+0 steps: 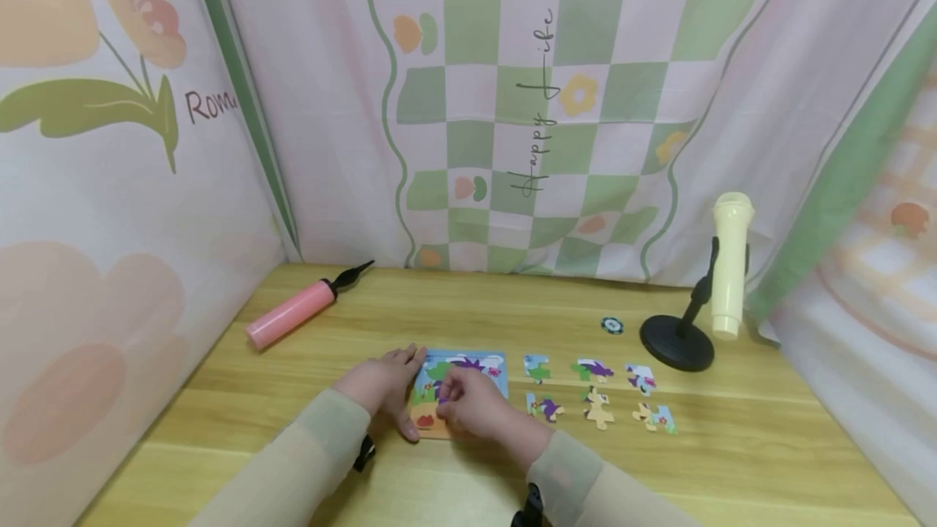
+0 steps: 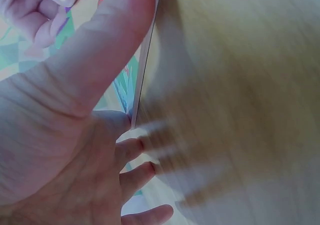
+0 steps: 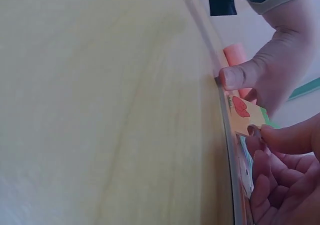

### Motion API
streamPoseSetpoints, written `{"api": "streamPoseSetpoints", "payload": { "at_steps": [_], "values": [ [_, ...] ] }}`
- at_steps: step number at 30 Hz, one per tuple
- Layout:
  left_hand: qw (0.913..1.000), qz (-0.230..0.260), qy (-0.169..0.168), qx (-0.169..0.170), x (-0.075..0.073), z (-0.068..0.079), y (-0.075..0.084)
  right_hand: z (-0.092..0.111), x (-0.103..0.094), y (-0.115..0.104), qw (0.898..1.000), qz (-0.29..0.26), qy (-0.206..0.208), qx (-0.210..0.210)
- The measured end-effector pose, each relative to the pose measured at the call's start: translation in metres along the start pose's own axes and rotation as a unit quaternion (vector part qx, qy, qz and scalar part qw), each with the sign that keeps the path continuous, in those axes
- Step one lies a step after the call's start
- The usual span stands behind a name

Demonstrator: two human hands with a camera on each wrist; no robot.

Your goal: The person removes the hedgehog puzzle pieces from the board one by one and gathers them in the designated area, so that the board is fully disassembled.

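A square jigsaw puzzle [image 1: 501,385] in a tray with a blue and orange picture lies on the table under both hands. My left hand [image 1: 388,385] rests along the tray's left side, fingers extended and thumb at the lower left corner. Over the middle of the puzzle, my right hand [image 1: 476,407] pinches a puzzle piece [image 3: 254,131] between thumb and forefinger; its fingers hide most of it. Beside the pinch, an orange part with a red shape [image 3: 241,106] shows in the right wrist view.
Several loose puzzle pieces [image 1: 598,409] lie in two rows right of the tray. Behind them are a round chip [image 1: 612,325] and a cream microphone [image 1: 730,267] on a black stand [image 1: 677,343]. A pink hand pump [image 1: 293,314] lies at the back left. Curtains surround the table.
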State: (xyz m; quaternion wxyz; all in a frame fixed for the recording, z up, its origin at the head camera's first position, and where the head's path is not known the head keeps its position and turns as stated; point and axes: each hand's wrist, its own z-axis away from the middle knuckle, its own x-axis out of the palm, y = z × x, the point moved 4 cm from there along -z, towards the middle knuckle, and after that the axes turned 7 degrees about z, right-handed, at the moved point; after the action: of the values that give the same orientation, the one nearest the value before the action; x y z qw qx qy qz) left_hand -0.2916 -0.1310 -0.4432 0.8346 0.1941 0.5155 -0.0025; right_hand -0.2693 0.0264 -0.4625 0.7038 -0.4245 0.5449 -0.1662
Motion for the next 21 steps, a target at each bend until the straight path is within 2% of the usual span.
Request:
{"api": "streamPoseSetpoints", "payload": {
  "at_steps": [4,14,18,21],
  "values": [
    [1.0000,-0.005,0.000,-0.001,-0.001,0.000,0.000,0.002,-0.002,0.001,0.999,-0.053,-0.004,0.011],
    [0.9999,0.006,0.008,-0.005,-0.001,0.001,0.001,0.011,-0.015,0.000,0.992,-0.120,-0.019,0.011],
    [0.9998,0.012,0.016,-0.001,0.002,0.000,0.000,0.017,-0.038,-0.001,0.990,-0.138,-0.027,0.005],
    [0.9997,0.017,0.016,-0.001,0.002,0.002,0.001,0.027,-0.065,-0.005,0.991,-0.130,-0.026,-0.001]
  ]
}}
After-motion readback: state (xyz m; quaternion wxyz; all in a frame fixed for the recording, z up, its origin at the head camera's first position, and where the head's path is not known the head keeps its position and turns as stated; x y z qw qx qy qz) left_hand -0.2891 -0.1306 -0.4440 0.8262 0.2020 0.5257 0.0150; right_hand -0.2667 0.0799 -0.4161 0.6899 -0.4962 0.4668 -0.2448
